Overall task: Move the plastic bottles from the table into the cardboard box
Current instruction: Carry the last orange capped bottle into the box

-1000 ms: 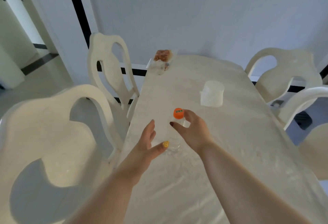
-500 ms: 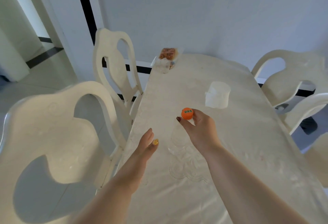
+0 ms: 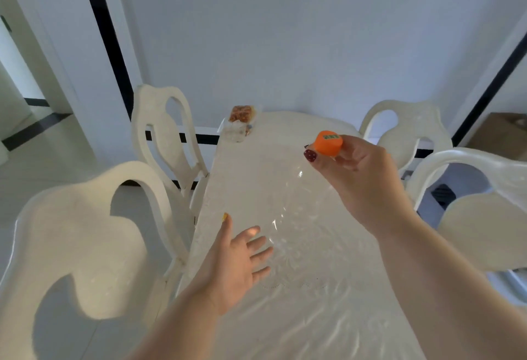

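Observation:
My right hand (image 3: 360,173) grips a clear plastic bottle (image 3: 291,205) by its neck, just under the orange cap (image 3: 328,143), and holds it lifted above the cream table (image 3: 285,317). The bottle's see-through body slants down to the left, showing only as faint glints. My left hand (image 3: 239,257) is open, palm up, beside the bottle's lower end; I cannot tell if it touches. A brown cardboard box (image 3: 502,134) stands on the floor at the far right, partly cut off by the frame edge.
Cream chairs flank the table: two on the left (image 3: 85,231) (image 3: 162,131), two on the right (image 3: 484,203) (image 3: 405,123). A clear packet with orange-brown food (image 3: 241,120) lies at the table's far left corner. A white wall stands behind.
My right hand has lifted the bottle off the table, up and to the right. My left hand has turned palm up under it. The view has tilted up, and the box has come into sight.

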### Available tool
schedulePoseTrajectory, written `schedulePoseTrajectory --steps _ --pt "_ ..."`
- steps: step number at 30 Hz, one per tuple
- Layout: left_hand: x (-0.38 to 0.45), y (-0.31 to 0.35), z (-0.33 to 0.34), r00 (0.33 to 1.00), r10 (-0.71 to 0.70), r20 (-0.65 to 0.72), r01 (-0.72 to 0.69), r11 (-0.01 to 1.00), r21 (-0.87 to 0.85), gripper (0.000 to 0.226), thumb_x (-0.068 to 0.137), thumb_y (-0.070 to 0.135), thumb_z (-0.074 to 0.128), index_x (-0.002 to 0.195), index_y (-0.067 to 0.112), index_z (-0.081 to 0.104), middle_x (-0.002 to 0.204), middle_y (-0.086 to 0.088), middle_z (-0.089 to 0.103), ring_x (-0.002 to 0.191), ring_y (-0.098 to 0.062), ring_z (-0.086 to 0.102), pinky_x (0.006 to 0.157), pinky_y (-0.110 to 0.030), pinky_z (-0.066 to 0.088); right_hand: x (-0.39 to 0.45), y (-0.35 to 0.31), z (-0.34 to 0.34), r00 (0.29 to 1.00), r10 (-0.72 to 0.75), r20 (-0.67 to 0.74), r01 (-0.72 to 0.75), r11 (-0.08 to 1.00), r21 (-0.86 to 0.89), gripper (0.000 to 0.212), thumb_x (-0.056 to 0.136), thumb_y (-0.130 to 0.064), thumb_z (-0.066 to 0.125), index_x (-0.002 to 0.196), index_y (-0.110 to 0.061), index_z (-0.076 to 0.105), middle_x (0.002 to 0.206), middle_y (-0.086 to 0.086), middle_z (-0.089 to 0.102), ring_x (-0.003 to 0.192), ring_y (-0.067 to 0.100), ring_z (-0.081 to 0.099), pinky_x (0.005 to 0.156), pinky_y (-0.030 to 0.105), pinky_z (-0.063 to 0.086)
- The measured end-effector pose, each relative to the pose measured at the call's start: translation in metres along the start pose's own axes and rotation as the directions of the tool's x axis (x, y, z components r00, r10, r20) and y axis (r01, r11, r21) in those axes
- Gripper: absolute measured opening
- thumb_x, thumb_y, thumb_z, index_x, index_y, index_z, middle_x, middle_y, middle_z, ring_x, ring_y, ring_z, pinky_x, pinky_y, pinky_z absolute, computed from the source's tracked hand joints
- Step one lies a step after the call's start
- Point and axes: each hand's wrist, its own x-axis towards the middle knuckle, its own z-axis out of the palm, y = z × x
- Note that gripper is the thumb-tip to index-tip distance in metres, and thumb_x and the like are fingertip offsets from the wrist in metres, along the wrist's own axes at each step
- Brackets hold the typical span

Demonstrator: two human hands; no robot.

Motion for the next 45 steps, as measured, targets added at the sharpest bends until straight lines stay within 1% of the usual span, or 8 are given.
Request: schedulePoseTrajectory --steps 6,10,13,16,21,28,39,45 --pt "-0.032 -0.001 0.048 0.964 -0.143 0.225 0.148 0.989 -0.004 0.097 0.091 0.075 0.020 0.138 -0.003 0.051 0.136 -0.027 0.061 0.130 -0.041 0.056 0.112 -0.052 0.037 -0.039 -0.043 -0.061 0.996 -0.003 -0.084 0.005 1.000 0.023 0.036 0.070 -0.060 0.069 0.088 -0.029 0.074 0.077 0.011 0.067 0.065 0.007 0.049 0.066 0.027 0.041" --pt "-0.053 -0.019 0.087 0.912 -0.201 0.358 0.182 0.980 0.086 0.098 0.092 0.072 0.020 0.137 -0.008 0.052 0.138 -0.031 0.057 0.133 -0.042 0.053 0.113 -0.049 0.037 -0.072 -0.060 -0.111 0.992 0.011 -0.122 -0.008 1.000 0.020 0.034 0.070 -0.057 0.072 0.090 -0.030 0.074 0.064 -0.011 0.066 0.054 0.003 0.048 0.056 0.020 0.041" --pt "-0.062 -0.045 0.126 0.882 -0.254 0.398 0.204 0.965 0.164 0.097 0.093 0.071 0.020 0.136 -0.011 0.052 0.137 -0.033 0.058 0.133 -0.044 0.052 0.115 -0.048 0.034 -0.102 -0.068 -0.155 0.983 0.021 -0.181 -0.031 0.998 -0.048 0.037 0.069 -0.059 0.071 0.092 -0.031 0.076 0.084 -0.001 0.078 0.071 0.023 0.067 0.074 0.041 0.057" --pt "-0.068 -0.078 0.169 0.858 -0.304 0.414 0.228 0.948 0.223 0.095 0.095 0.069 0.021 0.134 -0.012 0.052 0.134 -0.034 0.059 0.130 -0.045 0.054 0.114 -0.048 0.036 -0.133 -0.067 -0.202 0.978 0.034 -0.207 -0.055 0.994 -0.099 0.038 0.072 -0.058 0.071 0.095 -0.029 0.077 0.089 -0.002 0.079 0.087 0.022 0.073 0.087 0.051 0.056" --pt "-0.079 -0.150 0.253 0.805 -0.409 0.430 0.292 0.903 0.314 0.095 0.095 0.068 0.024 0.133 -0.014 0.053 0.133 -0.034 0.060 0.129 -0.045 0.055 0.111 -0.047 0.039 -0.193 -0.054 -0.295 0.954 0.073 -0.290 -0.106 0.989 -0.100 0.035 0.063 -0.061 0.076 0.091 -0.039 0.078 0.090 -0.018 0.078 0.090 0.000 0.073 0.083 0.025 0.057" --pt "-0.100 -0.282 0.394 0.740 -0.516 0.431 0.400 0.853 0.334 0.092 0.095 0.068 0.030 0.134 -0.014 0.050 0.133 -0.034 0.060 0.130 -0.046 0.054 0.116 -0.050 0.034 -0.274 -0.022 -0.453 0.937 0.089 -0.338 -0.144 0.980 -0.141 0.027 0.064 -0.057 0.075 0.090 -0.052 0.075 0.092 -0.025 0.077 0.093 -0.003 0.071 0.092 0.032 0.052" --pt "-0.075 -0.414 0.570 0.662 -0.642 0.387 0.513 0.765 0.390 0.082 0.098 0.061 0.037 0.130 -0.013 0.050 0.121 -0.037 0.066 0.107 -0.048 0.069 0.085 -0.054 0.059 -0.318 0.053 -0.649 0.872 0.158 -0.464 -0.269 0.945 -0.183 0.025 0.057 -0.061 0.075 0.080 -0.052 0.075 0.087 -0.022 0.077 0.084 0.003 0.074 0.080 0.032 0.060" --pt "0.006 -0.448 0.650 0.679 -0.643 0.354 0.528 0.763 0.372 0.080 0.098 0.060 0.038 0.123 -0.014 0.054 0.122 -0.037 0.065 0.116 -0.049 0.064 0.101 -0.052 0.050 -0.277 0.128 -0.723 0.846 0.177 -0.503 -0.313 0.928 -0.201 0.024 0.061 -0.055 0.077 0.081 -0.041 0.078 0.085 -0.017 0.078 0.084 0.006 0.074 0.080 0.029 0.058"
